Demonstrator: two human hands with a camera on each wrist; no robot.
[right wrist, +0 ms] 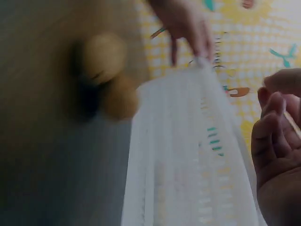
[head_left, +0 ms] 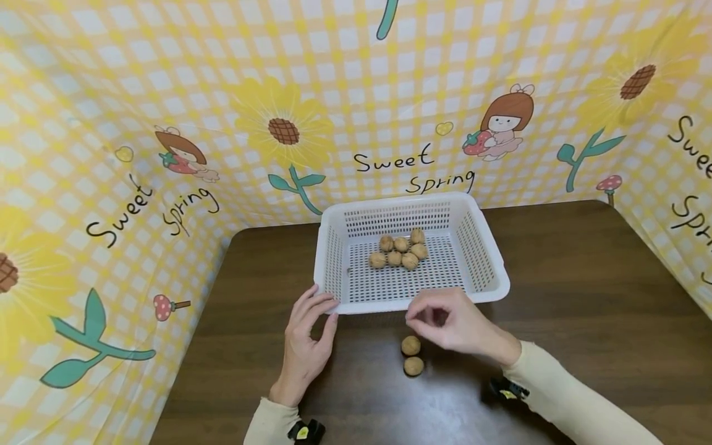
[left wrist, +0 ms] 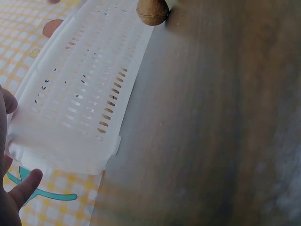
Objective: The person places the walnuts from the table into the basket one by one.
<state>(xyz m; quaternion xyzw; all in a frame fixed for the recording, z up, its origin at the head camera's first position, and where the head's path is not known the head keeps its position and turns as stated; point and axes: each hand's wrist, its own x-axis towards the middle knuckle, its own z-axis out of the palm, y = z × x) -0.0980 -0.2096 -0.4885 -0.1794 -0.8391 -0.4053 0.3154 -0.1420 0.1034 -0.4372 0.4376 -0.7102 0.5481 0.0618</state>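
My left hand point(head_left: 308, 337) rests at the near left corner of a white slotted plastic basket point(head_left: 378, 305), its fingertips on the rim and its thumb low by the front wall. Several walnuts point(head_left: 394, 258) lie grouped on the basket floor. Just in front of the near rim is my right hand point(head_left: 453, 318), fingers curled and the thumb tip close to the index tip. No walnut shows in it. On the table close below that hand lie two walnuts, the farther walnut point(head_left: 411, 345) and the nearer walnut point(head_left: 413, 366), blurred in the right wrist view.
The dark wood-grain table point(head_left: 250, 346) runs up to a yellow checked cloth point(head_left: 356, 80) with printed flowers and words. This cloth stands behind the basket and along both sides. Black straps point(head_left: 508, 389) sit on both wrists over pale sleeves.
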